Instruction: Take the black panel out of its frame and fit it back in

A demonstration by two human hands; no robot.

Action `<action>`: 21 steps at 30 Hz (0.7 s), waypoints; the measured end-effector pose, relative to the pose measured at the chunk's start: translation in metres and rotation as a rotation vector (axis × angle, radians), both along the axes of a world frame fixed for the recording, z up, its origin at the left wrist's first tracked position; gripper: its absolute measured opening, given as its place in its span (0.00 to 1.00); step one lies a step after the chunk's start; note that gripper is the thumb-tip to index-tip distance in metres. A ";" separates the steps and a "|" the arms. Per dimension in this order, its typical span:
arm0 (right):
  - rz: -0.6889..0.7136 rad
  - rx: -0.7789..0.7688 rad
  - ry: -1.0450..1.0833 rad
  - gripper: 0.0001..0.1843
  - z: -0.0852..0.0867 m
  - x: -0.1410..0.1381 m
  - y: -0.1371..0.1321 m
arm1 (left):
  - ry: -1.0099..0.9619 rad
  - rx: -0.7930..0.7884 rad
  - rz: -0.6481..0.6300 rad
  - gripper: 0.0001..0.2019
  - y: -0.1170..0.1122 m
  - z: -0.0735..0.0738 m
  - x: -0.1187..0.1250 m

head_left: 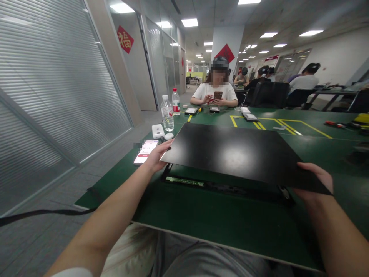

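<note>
A thin black rectangular panel with a glossy surface is held above the table, roughly level. My left hand grips its left edge. At the right end, my right hand is closed around the edge near the front corner, thumb on top and fingers partly hidden underneath. Beneath the panel lies a dark frame on the green table. Along the frame's front side runs a green circuit board strip. Most of the frame is hidden by the panel.
Left of the panel are a lit phone, a white device, a small white round case and two bottles. Across the table a person holds a phone; hard drives lie nearby. Tools sit at right.
</note>
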State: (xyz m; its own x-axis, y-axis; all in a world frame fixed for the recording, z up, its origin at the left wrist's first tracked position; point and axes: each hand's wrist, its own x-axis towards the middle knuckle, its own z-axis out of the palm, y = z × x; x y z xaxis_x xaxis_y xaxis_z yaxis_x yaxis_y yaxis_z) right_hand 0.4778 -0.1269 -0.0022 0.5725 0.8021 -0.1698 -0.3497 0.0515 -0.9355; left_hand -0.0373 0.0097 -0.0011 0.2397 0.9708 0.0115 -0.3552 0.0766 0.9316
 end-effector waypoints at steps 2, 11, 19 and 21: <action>0.064 -0.059 0.040 0.13 -0.002 0.000 0.001 | -0.027 0.001 -0.012 0.30 0.001 0.000 -0.001; 0.315 -0.165 0.112 0.19 0.009 -0.029 -0.006 | -0.243 -0.071 0.183 0.11 -0.003 0.015 0.003; 0.289 -0.208 0.050 0.16 0.007 -0.020 0.001 | -0.182 -0.041 0.173 0.24 -0.004 0.014 0.001; 0.301 -0.195 0.043 0.17 0.006 -0.021 0.002 | -0.146 -0.006 0.156 0.28 -0.003 0.012 0.001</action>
State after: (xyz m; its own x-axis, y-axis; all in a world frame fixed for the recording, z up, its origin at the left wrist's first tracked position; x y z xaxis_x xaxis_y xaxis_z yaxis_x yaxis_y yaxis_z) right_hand 0.4567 -0.1245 0.0038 0.3046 0.8838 -0.3552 -0.3612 -0.2379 -0.9016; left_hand -0.0361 0.0068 0.0107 0.0829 0.9961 0.0296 -0.4940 0.0153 0.8693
